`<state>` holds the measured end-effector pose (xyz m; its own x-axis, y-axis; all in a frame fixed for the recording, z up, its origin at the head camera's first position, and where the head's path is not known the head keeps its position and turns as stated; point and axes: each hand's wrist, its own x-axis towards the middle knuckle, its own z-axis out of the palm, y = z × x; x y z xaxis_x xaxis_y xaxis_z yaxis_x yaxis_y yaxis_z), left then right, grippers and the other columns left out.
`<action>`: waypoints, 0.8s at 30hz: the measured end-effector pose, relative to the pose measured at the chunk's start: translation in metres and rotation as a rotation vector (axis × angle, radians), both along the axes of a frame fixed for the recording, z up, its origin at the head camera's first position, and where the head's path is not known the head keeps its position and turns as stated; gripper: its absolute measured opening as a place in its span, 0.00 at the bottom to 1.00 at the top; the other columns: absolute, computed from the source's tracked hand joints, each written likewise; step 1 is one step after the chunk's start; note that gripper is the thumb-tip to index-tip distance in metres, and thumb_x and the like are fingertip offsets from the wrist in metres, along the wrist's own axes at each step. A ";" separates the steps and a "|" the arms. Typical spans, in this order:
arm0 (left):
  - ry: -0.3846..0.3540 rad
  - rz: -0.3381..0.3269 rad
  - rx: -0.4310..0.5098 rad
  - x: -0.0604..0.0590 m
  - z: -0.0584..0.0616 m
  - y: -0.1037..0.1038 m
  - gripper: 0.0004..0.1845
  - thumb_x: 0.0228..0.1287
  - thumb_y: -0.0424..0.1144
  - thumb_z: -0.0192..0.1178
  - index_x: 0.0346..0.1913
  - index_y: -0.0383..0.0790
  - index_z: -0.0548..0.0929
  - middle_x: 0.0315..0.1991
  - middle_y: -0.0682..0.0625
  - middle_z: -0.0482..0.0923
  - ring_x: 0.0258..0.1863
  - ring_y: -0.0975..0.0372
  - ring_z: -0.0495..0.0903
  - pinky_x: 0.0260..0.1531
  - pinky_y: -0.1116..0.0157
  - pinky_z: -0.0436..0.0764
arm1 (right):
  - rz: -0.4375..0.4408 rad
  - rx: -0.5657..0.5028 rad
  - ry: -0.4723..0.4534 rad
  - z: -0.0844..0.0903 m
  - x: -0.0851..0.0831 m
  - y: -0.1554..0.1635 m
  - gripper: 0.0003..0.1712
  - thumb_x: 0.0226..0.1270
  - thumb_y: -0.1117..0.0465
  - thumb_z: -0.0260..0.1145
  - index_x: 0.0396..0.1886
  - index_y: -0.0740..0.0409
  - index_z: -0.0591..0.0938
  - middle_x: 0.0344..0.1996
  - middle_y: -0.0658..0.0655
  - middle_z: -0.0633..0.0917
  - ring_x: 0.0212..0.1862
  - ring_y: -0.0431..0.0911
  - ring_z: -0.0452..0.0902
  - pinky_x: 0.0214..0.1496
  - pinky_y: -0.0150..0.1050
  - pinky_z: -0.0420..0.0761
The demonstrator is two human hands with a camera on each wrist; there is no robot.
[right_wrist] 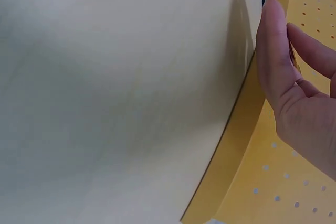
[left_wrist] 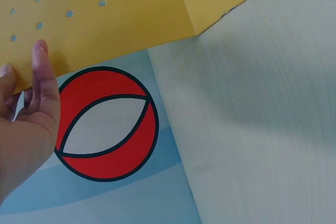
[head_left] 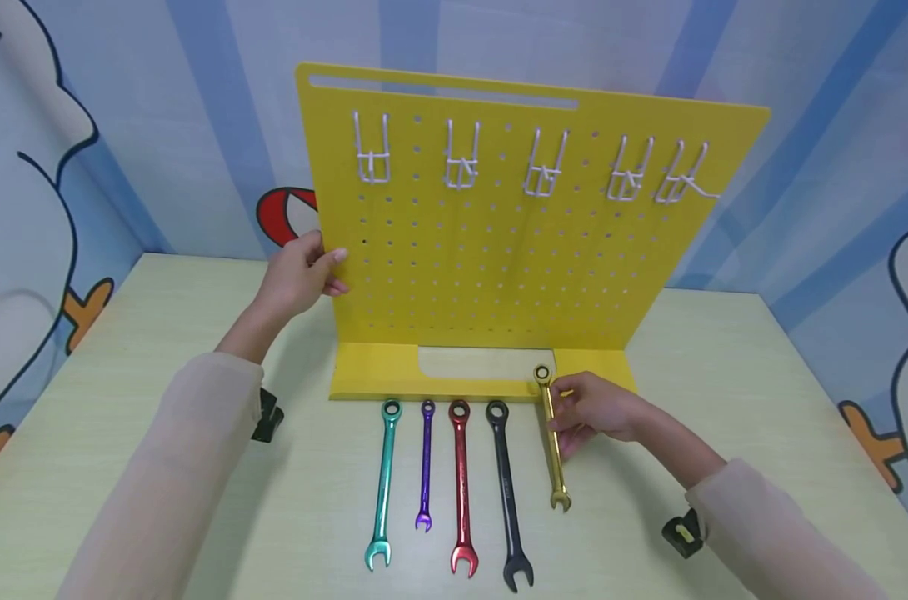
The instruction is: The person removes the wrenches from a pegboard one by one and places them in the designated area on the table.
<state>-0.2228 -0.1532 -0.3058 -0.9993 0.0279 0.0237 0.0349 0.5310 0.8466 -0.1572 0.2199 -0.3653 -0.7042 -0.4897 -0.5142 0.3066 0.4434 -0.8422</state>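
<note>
A yellow pegboard (head_left: 499, 275) stands on its base at the back of the table, with several white wire hooks (head_left: 461, 167) along its upper part. My left hand (head_left: 300, 271) grips the board's left edge, thumb on the front face; the left wrist view shows the fingers (left_wrist: 44, 77) at that edge. With my right hand (head_left: 592, 408) I pinch a gold wrench (head_left: 555, 458) by its shaft. Its ring end overlaps the front lip of the base and its open end points toward me. In the right wrist view the hand covers most of the wrench.
In a row before the base lie a teal wrench (head_left: 384, 483), a small purple wrench (head_left: 426, 467), a red wrench (head_left: 461, 487) and a black wrench (head_left: 507, 492). Behind the pale wooden table (head_left: 199, 308) hangs a blue striped backdrop (head_left: 499, 42) with cartoon figures.
</note>
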 end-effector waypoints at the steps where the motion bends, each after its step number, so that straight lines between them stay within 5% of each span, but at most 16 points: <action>1: -0.002 0.001 0.000 0.000 0.000 0.000 0.14 0.69 0.43 0.48 0.41 0.33 0.68 0.34 0.40 0.75 0.31 0.54 0.82 0.28 0.70 0.82 | 0.003 -0.001 -0.008 -0.001 0.002 0.001 0.07 0.59 0.75 0.59 0.31 0.69 0.68 0.20 0.62 0.80 0.23 0.51 0.81 0.31 0.48 0.83; 24: -0.006 0.011 0.018 0.001 0.000 0.001 0.14 0.69 0.43 0.48 0.44 0.33 0.69 0.37 0.39 0.75 0.33 0.52 0.81 0.29 0.70 0.82 | 0.049 -0.038 -0.056 -0.020 0.024 0.003 0.08 0.57 0.75 0.62 0.29 0.69 0.69 0.19 0.62 0.81 0.20 0.49 0.81 0.26 0.45 0.83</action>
